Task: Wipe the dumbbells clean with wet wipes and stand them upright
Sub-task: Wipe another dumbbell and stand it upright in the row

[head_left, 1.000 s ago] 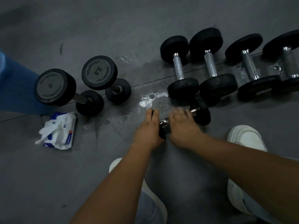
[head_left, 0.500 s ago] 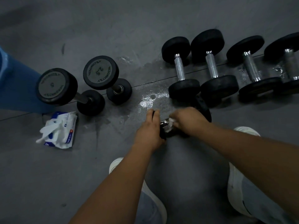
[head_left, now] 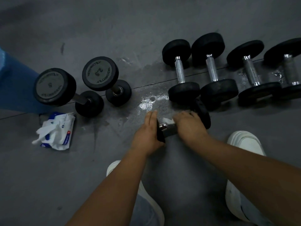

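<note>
Left hand [head_left: 149, 132]: closed over near end of small black rubber dumbbell with chrome handle [head_left: 202, 114], laid flat on grey floor [head_left: 81, 176].
Right hand [head_left: 189, 126]: crumpled white wet wipe [head_left: 168, 120] pressed onto handle, fingers curled.

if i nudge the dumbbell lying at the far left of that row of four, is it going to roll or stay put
Probably rolls: the leftmost lying dumbbell rests on round black heads, and nothing blocks its left side. The floor there looks wet, so it may also slide. To the right it would likely bump its neighbour.

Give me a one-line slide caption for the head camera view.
Left hand steadies a dumbbell on the floor while right hand rubs its handle with a wipe.
</note>
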The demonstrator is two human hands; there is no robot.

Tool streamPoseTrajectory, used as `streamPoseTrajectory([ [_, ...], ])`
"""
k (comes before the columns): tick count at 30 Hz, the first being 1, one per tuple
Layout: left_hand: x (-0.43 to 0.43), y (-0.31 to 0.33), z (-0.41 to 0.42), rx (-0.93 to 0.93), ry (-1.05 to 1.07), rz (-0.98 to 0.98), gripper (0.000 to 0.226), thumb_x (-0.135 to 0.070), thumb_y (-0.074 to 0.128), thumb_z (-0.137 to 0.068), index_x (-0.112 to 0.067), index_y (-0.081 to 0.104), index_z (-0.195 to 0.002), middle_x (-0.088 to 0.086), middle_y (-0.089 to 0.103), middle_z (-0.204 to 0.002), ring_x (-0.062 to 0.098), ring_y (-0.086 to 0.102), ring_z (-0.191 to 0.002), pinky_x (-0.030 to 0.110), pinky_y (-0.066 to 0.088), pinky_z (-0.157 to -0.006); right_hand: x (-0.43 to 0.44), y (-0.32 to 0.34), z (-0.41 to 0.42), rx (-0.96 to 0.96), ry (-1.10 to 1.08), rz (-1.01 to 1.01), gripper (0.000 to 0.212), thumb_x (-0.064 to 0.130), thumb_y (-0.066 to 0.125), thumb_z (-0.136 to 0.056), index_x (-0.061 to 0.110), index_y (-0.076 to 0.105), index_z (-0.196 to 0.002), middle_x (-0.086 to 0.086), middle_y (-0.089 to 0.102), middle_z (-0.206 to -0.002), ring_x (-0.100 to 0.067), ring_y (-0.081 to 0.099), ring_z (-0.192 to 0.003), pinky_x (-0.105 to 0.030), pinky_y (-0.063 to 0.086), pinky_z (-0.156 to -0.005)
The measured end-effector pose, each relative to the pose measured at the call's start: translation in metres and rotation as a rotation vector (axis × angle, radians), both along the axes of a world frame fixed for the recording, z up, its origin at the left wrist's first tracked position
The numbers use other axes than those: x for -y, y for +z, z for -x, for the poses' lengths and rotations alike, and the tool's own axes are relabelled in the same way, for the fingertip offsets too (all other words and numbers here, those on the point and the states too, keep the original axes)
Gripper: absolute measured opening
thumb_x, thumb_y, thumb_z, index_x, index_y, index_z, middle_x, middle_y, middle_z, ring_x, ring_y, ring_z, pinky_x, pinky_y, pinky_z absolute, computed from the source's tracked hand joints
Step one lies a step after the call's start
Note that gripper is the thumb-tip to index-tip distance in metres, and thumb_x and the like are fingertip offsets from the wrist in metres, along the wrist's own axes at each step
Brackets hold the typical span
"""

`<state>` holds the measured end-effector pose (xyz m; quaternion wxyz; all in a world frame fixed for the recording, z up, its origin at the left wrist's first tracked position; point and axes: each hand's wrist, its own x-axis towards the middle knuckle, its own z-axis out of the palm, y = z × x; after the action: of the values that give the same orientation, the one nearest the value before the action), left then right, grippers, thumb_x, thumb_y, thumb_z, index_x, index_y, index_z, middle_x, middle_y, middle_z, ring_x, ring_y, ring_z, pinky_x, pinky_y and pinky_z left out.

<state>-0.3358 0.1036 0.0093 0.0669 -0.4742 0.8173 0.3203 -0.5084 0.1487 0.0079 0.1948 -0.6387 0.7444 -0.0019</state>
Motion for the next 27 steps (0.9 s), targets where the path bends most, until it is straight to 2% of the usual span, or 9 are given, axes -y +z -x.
streamPoseTrajectory([
  [4,-0.004,-0.009,-0.002,-0.210,0.163,-0.138,0.122,-0.015,0.087,-0.064,-0.014,0.008,-0.157,0.005,0.006,-0.164,0.021,0.017,-0.150,0.026,0.023,-0.117,-0.012,0.001,-0.009,0.144,0.041,0.075,0.041,0.016,0.043,-0.073,0.020,0.065,-0.107,-0.001,0.068,-0.108,-0.021,0.061,-0.106,-0.034,0.038,-0.095],
  [6,-0.005,-0.014,0.003,-0.277,0.296,-0.205,0.124,-0.027,0.090,-0.061,-0.015,0.012,-0.156,0.007,0.010,-0.163,0.019,0.014,-0.151,0.032,0.018,-0.122,-0.022,0.002,-0.015,0.086,-0.016,0.098,0.043,0.015,0.045,-0.070,0.016,0.068,-0.106,-0.004,0.069,-0.111,-0.023,0.064,-0.107,-0.037,0.047,-0.090],
  [11,-0.008,-0.015,0.004,-0.334,0.347,-0.303,0.106,-0.038,0.073,-0.062,-0.027,0.020,-0.153,0.006,0.024,-0.157,0.020,0.028,-0.144,0.040,0.030,-0.118,-0.040,0.007,-0.027,0.248,0.033,0.163,0.038,0.020,0.041,-0.075,0.019,0.070,-0.101,0.000,0.071,-0.104,-0.019,0.065,-0.103,-0.035,0.044,-0.092],
  [13,-0.008,-0.012,0.005,-0.365,0.370,-0.295,0.094,-0.033,0.066,-0.063,-0.023,0.029,-0.149,0.007,0.034,-0.148,0.022,0.040,-0.134,0.038,0.035,-0.113,-0.014,0.009,-0.014,0.161,0.007,0.168,0.034,0.017,0.045,-0.077,0.017,0.067,-0.103,-0.003,0.068,-0.107,-0.021,0.062,-0.108,-0.038,0.039,-0.094],
  [16,-0.010,-0.011,0.007,-0.392,0.426,-0.232,0.078,-0.029,0.065,-0.060,-0.020,0.043,-0.134,0.004,0.041,-0.132,0.020,0.047,-0.120,0.032,0.040,-0.107,-0.005,0.003,-0.014,0.014,0.013,-0.019,0.033,0.020,0.039,-0.087,0.020,0.059,-0.115,-0.002,0.060,-0.120,-0.023,0.051,-0.121,-0.038,0.029,-0.102],
  [19,-0.018,-0.011,0.003,-0.352,0.377,-0.284,0.094,-0.027,0.076,-0.062,-0.021,0.033,-0.145,0.004,0.037,-0.143,0.016,0.042,-0.128,0.029,0.036,-0.110,-0.040,0.004,-0.034,0.007,0.104,-0.085,0.059,0.024,0.016,-0.082,0.020,0.052,-0.128,-0.001,0.053,-0.135,-0.019,0.042,-0.131,-0.037,0.023,-0.109],
  [21,-0.021,-0.014,0.003,-0.337,0.375,-0.319,0.102,-0.029,0.079,-0.064,-0.026,0.025,-0.151,0.006,0.039,-0.147,0.018,0.043,-0.131,0.032,0.037,-0.112,-0.046,0.003,-0.028,0.064,0.073,-0.080,0.058,0.024,0.024,-0.081,0.018,0.053,-0.130,-0.002,0.056,-0.135,-0.017,0.044,-0.132,-0.037,0.020,-0.111],
  [24,-0.021,-0.010,0.006,-0.311,0.435,-0.347,0.105,-0.037,0.073,-0.059,-0.032,0.021,-0.151,0.007,0.048,-0.141,0.022,0.052,-0.124,0.039,0.044,-0.107,-0.049,0.001,-0.023,-0.043,-0.027,-0.044,0.065,0.022,0.015,-0.081,0.016,0.052,-0.133,-0.005,0.053,-0.140,-0.019,0.041,-0.135,-0.039,0.023,-0.111],
  [27,-0.024,-0.004,0.005,-0.278,0.434,-0.366,0.104,-0.022,0.079,-0.068,-0.033,0.018,-0.152,0.007,0.051,-0.137,0.022,0.054,-0.119,0.037,0.046,-0.103,-0.053,0.006,-0.032,0.005,0.065,-0.049,0.057,0.022,0.022,-0.086,0.012,0.056,-0.131,-0.007,0.054,-0.139,-0.021,0.045,-0.133,-0.037,0.027,-0.110],
])
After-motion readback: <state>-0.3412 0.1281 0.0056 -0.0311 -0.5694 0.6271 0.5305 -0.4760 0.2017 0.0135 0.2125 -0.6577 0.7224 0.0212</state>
